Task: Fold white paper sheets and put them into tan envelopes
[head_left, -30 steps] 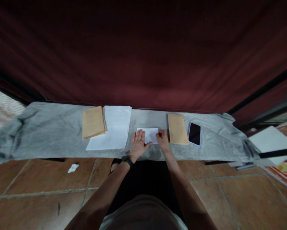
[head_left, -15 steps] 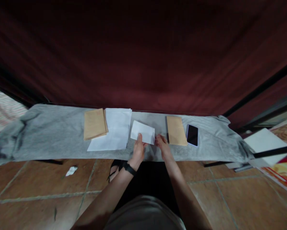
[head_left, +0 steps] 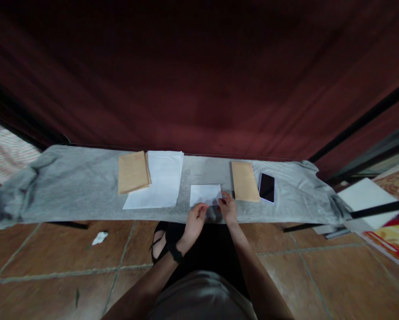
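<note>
A small folded white paper lies on the grey cloth that covers the low table, just in front of me. My left hand pinches its near left edge with curled fingers. My right hand grips its near right corner. Both hands hold the paper slightly off the cloth at its near side. A black watch band sits on my left wrist.
A stack of brown envelopes and white sheets lies to the left. One brown envelope and a black phone lie to the right. A dark red curtain hangs behind. A crumpled paper scrap is on the tiled floor.
The paper was pressed flat under my left palm, then lifted and turned by my left hand, and now lies level again with both hands pinching its near edge.
</note>
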Demonstrator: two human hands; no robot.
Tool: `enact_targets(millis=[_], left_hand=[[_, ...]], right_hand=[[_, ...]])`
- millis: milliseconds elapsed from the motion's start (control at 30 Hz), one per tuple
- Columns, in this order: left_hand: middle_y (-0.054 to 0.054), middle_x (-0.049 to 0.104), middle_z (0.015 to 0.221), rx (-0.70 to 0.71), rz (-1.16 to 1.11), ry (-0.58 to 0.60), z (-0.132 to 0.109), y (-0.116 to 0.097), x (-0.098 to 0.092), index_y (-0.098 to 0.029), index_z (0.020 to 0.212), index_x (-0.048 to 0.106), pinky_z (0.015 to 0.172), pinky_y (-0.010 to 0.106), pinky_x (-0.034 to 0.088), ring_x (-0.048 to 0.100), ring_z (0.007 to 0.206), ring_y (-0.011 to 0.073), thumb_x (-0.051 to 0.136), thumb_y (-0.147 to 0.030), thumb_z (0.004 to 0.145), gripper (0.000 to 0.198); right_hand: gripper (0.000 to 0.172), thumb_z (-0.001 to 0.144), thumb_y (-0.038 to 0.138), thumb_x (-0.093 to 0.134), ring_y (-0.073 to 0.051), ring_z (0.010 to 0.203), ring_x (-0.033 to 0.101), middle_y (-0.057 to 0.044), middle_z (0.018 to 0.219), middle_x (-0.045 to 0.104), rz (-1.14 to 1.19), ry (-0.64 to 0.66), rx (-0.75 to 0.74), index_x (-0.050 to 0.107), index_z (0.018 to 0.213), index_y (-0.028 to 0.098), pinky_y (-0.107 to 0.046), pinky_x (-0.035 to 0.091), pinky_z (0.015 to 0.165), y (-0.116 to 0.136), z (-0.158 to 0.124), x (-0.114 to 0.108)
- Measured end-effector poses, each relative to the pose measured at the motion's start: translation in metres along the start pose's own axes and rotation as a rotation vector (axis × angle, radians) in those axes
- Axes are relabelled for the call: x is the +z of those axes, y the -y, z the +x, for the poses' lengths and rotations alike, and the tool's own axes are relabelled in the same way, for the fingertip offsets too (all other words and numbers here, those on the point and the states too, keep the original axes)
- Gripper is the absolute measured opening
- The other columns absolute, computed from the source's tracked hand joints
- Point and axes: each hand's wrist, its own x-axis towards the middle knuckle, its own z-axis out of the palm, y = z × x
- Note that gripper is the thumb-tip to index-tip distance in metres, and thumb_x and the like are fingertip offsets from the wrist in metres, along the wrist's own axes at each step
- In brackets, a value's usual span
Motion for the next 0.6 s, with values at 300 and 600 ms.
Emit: enact_targets(millis=[300, 600], left_hand=[[0.014, 0.036, 0.161, 0.45, 1.044, 0.091, 0.002, 0.025, 0.0, -0.016, 0.153, 0.038, 0.122, 0.052, 0.03, 0.026, 0.152, 0.0278, 0.04, -0.033, 0.101, 0.055], [0.017, 0.035, 0.16, 0.483, 1.125, 0.184, 0.003, 0.028, -0.001, -0.007, 0.151, 0.04, 0.124, 0.052, 0.023, 0.022, 0.153, 0.0282, 0.036, -0.018, 0.097, 0.056]], right_hand=[[0.042, 0.095, 0.021, 0.043, -0.03, 0.112, 0.065, -0.019, 0.126, 0.064, -0.426, -0.045, -0.144, 0.058, 0.134, 0.015, -0.044, 0.053, 0.095, 0.021, -0.015, -0.002], [0.047, 0.107, 0.03, 0.03, -0.02, 0.142, 0.044, -0.009, 0.151, 0.052, -0.539, 0.268, -0.51, 0.048, 0.148, 0.017, -0.043, 0.031, 0.122, 0.03, -0.047, 0.011]])
